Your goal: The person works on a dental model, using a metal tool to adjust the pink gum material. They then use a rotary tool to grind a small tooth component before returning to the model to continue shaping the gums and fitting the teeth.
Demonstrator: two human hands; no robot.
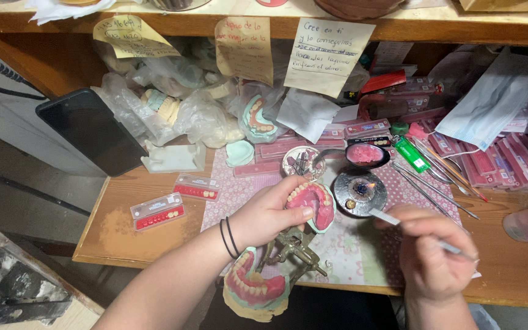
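Observation:
My left hand (267, 214) grips the upper part of a brass dental articulator (294, 247), thumb resting on a pink wax denture with white teeth (311, 201). The articulator is hinged apart, and its lower denture on a pale green cast (253, 288) hangs over the table's front edge. My right hand (438, 256) holds a thin metal wax tool (385, 216), whose tip reaches toward a small round alcohol burner (360, 191) with a lit flame.
A spoon-like dish of pink wax (366, 154) sits behind the burner. Several metal instruments (435, 186) and a green lighter (412, 154) lie to the right. Tooth cards (157, 211), a black phone (93, 131), bagged casts and paper notes crowd the back.

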